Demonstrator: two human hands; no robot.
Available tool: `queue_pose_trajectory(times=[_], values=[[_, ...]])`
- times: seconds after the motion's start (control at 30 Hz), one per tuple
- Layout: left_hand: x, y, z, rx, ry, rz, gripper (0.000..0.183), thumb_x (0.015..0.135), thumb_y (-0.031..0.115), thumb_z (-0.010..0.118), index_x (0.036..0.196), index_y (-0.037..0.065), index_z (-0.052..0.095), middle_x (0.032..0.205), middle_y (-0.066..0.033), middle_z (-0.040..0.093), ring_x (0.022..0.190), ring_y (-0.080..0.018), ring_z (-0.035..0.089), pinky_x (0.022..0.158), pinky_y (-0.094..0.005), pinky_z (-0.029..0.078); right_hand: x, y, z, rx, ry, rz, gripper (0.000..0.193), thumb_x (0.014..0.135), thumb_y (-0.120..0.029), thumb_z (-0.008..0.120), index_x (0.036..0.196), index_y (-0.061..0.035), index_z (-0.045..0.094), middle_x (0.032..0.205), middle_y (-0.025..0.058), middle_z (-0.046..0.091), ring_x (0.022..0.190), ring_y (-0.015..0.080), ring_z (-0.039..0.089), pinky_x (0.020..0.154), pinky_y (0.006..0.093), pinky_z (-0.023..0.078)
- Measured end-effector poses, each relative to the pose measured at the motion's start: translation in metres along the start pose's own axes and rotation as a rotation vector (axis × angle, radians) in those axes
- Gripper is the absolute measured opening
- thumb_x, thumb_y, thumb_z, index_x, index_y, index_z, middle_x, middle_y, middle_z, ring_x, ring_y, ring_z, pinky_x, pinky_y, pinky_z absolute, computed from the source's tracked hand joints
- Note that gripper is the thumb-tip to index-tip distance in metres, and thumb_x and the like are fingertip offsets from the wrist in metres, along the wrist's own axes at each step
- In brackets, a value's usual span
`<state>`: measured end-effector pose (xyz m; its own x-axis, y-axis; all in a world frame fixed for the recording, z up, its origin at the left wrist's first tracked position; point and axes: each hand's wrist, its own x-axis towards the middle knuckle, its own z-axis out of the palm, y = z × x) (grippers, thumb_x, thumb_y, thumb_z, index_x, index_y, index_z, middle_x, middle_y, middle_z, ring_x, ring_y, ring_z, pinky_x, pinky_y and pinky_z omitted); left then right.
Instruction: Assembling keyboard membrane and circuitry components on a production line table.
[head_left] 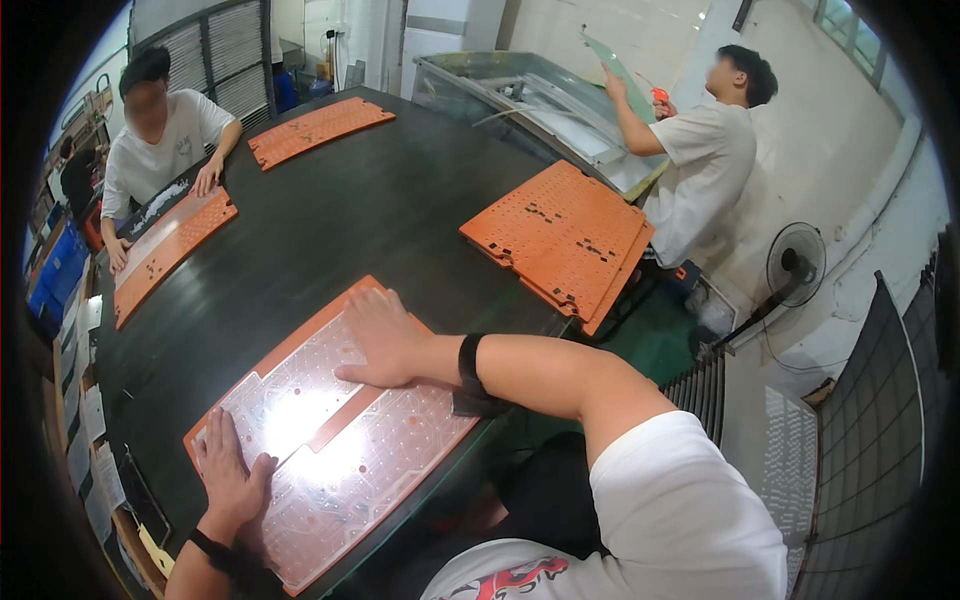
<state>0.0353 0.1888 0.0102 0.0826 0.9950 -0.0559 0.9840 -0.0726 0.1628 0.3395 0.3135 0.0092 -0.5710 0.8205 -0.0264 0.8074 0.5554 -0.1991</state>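
Left hand (232,470) and right hand (385,338), both open, palms flat on clear film (330,440) lying over orange jig (300,340) at near edge of black table (350,200). Best smoothed from centre outward, holes kept aligned. Spare jigs (565,240) beyond.

Dark table (380,200) with orange trays (560,235)
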Motion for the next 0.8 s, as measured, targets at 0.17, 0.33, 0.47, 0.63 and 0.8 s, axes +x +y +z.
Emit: queue_pose_trajectory(times=[0.17,0.33,0.47,0.63,0.8], values=[[-0.007,-0.012,0.006,0.032,0.066,0.019,0.084,0.076,0.041,0.056,0.135,-0.012,0.028,0.143,-0.0281,0.027,0.136,-0.0385,0.022,0.112,-0.0495,0.009,0.008,0.003,0.016,-0.001,0.099,-0.026,0.089,0.083,-0.053,0.051,0.135,0.0154,0.026,0.144,0.0308,0.021,0.137,0.0414,0.016,0.109,0.0515,0.018],[0.001,-0.013,0.010,0.008,0.069,0.104,0.090,0.074,0.047,0.056,0.137,-0.011,0.027,0.144,-0.0280,0.026,0.137,-0.0373,0.022,0.110,-0.0499,0.012,0.011,0.037,0.003,0.018,0.039,-0.025,0.073,0.083,-0.042,0.052,0.137,0.0042,0.034,0.144,0.0259,0.028,0.137,0.0371,0.020,0.109,0.0491,0.020],[0.002,-0.002,0.000,0.079,-0.018,0.038,0.090,0.080,0.053,0.051,0.141,-0.006,0.022,0.149,-0.0219,0.019,0.140,-0.0329,0.014,0.111,-0.0485,0.009,0.022,0.084,0.012,0.063,0.181,-0.004,0.054,0.091,-0.037,0.039,0.131,-0.0021,0.041,0.142,0.0212,0.035,0.131,0.0383,0.032,0.104,0.0497,0.028],[-0.005,-0.004,-0.002,0.076,-0.048,-0.009,0.089,0.081,0.055,0.048,0.142,-0.005,0.022,0.150,-0.0209,0.018,0.141,-0.0317,0.012,0.112,-0.0493,0.008,0.050,0.083,-0.019,0.675,-0.108,0.309,0.055,0.084,-0.043,0.059,0.117,0.0007,0.058,0.120,0.0179,0.055,0.112,0.0281,0.054,0.091,0.0301,0.045],[-0.003,-0.005,0.002,0.069,-0.050,-0.004,0.090,0.081,0.056,0.047,0.142,-0.005,0.022,0.150,-0.0209,0.019,0.141,-0.0315,0.012,0.112,-0.0496,0.008,0.061,0.056,0.001,0.161,0.196,0.322,0.081,0.066,-0.057,0.071,0.124,-0.0025,0.056,0.132,0.0183,0.047,0.124,0.0314,0.042,0.101,0.0360,0.037]])
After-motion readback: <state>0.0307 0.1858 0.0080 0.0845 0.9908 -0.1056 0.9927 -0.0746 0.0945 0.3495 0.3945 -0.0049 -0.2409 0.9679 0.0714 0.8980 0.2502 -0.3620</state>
